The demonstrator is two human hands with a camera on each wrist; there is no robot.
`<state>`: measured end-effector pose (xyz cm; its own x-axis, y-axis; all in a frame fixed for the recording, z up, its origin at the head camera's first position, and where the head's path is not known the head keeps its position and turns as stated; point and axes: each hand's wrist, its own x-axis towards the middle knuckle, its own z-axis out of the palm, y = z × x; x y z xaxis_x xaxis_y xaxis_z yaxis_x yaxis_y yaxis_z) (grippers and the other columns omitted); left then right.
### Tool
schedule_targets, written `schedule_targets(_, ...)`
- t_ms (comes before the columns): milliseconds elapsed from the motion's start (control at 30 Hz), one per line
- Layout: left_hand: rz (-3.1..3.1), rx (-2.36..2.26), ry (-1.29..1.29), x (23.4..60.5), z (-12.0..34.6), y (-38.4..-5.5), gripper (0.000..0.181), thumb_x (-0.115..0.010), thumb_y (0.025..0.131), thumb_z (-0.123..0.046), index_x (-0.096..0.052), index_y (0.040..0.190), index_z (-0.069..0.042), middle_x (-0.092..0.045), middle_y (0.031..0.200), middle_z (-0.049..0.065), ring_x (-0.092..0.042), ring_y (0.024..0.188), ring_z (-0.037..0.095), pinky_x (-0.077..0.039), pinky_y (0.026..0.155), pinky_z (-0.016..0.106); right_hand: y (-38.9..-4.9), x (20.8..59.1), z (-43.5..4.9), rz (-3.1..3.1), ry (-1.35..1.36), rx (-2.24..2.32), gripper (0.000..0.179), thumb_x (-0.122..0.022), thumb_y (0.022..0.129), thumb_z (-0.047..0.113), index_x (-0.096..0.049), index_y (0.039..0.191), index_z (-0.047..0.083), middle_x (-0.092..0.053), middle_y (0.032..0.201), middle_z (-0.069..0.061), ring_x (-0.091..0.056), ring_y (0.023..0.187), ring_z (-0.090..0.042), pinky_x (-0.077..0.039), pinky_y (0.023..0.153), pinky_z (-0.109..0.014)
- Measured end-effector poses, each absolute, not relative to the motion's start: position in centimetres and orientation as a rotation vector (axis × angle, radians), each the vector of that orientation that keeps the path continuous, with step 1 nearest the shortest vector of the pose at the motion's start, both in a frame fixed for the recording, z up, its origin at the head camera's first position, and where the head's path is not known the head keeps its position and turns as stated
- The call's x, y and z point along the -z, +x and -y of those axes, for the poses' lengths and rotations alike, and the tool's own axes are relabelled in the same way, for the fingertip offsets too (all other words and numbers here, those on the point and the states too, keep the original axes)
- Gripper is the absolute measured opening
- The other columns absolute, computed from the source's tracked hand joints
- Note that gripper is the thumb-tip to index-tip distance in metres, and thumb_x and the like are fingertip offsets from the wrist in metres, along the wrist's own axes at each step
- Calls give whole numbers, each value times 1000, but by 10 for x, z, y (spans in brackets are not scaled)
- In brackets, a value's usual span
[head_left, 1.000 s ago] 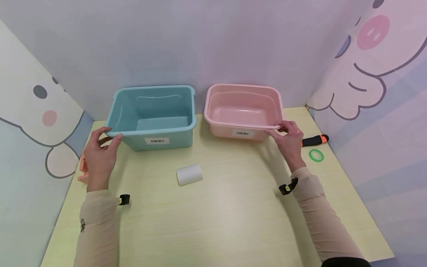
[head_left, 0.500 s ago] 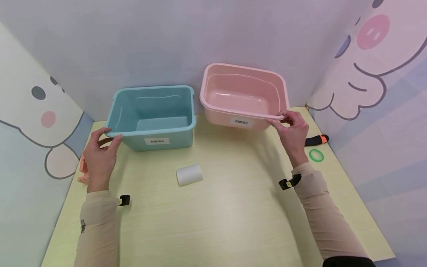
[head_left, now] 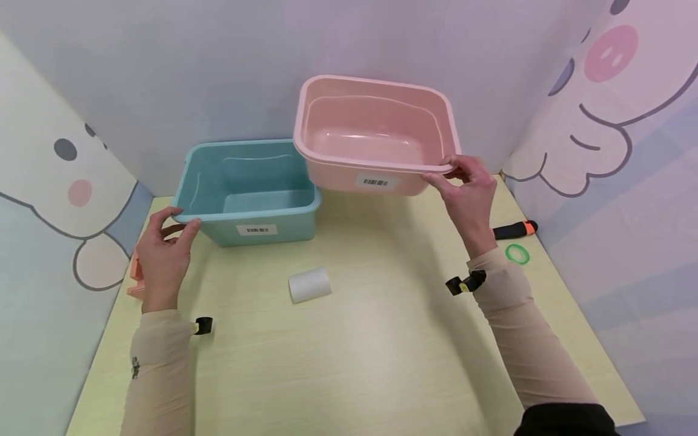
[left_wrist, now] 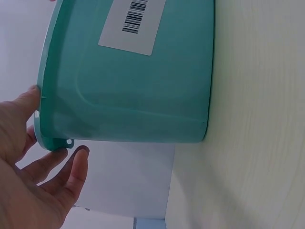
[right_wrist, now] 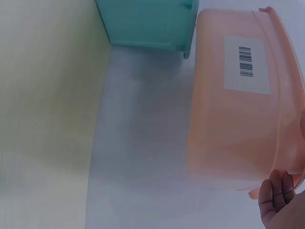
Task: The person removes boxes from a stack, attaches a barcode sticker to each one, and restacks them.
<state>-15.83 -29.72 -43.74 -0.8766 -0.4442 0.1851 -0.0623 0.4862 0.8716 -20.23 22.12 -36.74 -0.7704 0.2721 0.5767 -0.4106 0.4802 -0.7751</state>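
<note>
A pink plastic bin (head_left: 376, 139) with a barcode label hangs raised above the table, slightly tilted, its left end overlapping the teal bin in the head view. My right hand (head_left: 463, 197) pinches its front right rim corner between thumb and fingers. The teal bin (head_left: 262, 230), also labelled, stands on the table against the back wall. At its front left corner my left hand (head_left: 166, 257) grips the rim, thumb in front and fingers at the side. In the left wrist view the fingers (left_wrist: 71, 183) curl by the rim corner. Both bins hold nothing visible.
A white cylinder (head_left: 309, 285) lies mid-table. Right of the right hand are a black-and-orange handle (head_left: 515, 229) and a green ring (head_left: 517, 254). An orange object (head_left: 136, 278) sits partly hidden behind the left hand. Printed walls border the table (head_left: 349, 363) at the back and sides.
My right hand has lifted the pink bin off the table, then carried it higher and leftward over the teal bin's right edge. The left hand and teal bin have stayed put.
</note>
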Motion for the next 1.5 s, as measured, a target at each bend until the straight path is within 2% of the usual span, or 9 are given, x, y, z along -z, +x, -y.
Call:
schedule_targets(300, 2323, 1382, 425, 438, 296, -157, 46, -78, 96, -39, -67, 139, -26, -61, 145, -6, -61, 105, 2, -48, 77, 10, -214, 348, -178, 2055, 240, -1334, 35, -97, 77, 16, -78, 99, -4, -62, 93, 3, -64, 84, -19, -52, 78, -20)
schedule_targets(533, 2318, 1399, 410, 437, 297, -157, 46, -77, 97, -38, -66, 140, -25, -61, 142, -7, -61, 106, 3, -48, 78, 10, -222, 343, -143, 2062, 298, -1390, 36, -99, 74, 20, -79, 96, 0, -63, 90, 0, -66, 81, -14, -54, 77, -23)
schedule_targets(767, 2287, 1408, 400, 439, 299, -156, 44, -79, 96, -35, -68, 137, -23, -61, 142, -8, -62, 103, 2, -49, 77, 11, -227, 338, -112, 2051, 392, -1370, 38, -100, 72, 22, -80, 96, 1, -65, 87, -7, -67, 82, -25, -56, 77, -32)
schedule_targets(933, 2285, 1392, 390, 440, 300, -156, 45, -79, 96, -37, -68, 137, -22, -61, 144, -8, -62, 104, 2, -49, 79, 12, -233, 335, -89, 2072, 422, -1369, 40, -100, 73, 25, -80, 99, 2, -65, 87, -8, -65, 83, -21, -56, 77, -35)
schedule_targets(1100, 2284, 1410, 388, 441, 299, -156, 47, -78, 97, -37, -67, 140, -22, -62, 137, -10, -62, 106, 4, -50, 79, 12, -237, 336, -70, 2109, 430, -1378, 38, -99, 75, 28, -80, 99, 4, -65, 90, -9, -66, 83, -20, -56, 77, -30)
schedule_targets(1200, 2280, 1440, 395, 441, 298, -156, 47, -78, 97, -35, -66, 141, -22, -62, 133, -11, -61, 107, 5, -49, 79, 11, -237, 337, -60, 2116, 444, -1393, 36, -98, 76, 28, -79, 96, 5, -64, 90, -10, -66, 84, -21, -57, 77, -34)
schedule_targets(1367, 2279, 1431, 376, 440, 295, -157, 48, -78, 97, -36, -66, 141, -20, -63, 134, -6, -62, 106, 4, -49, 79, 13, -237, 336, -47, 2131, 484, -1382, 36, -98, 76, 28, -78, 95, 4, -64, 91, -12, -68, 84, -27, -60, 79, -44)
schedule_targets(1500, 2277, 1416, 362, 439, 293, -158, 49, -77, 98, -36, -66, 142, -19, -63, 138, -3, -62, 105, 2, -49, 79, 12, -235, 337, -38, 2157, 505, -1368, 36, -97, 78, 29, -77, 94, 4, -64, 91, -12, -69, 86, -30, -59, 78, -38)
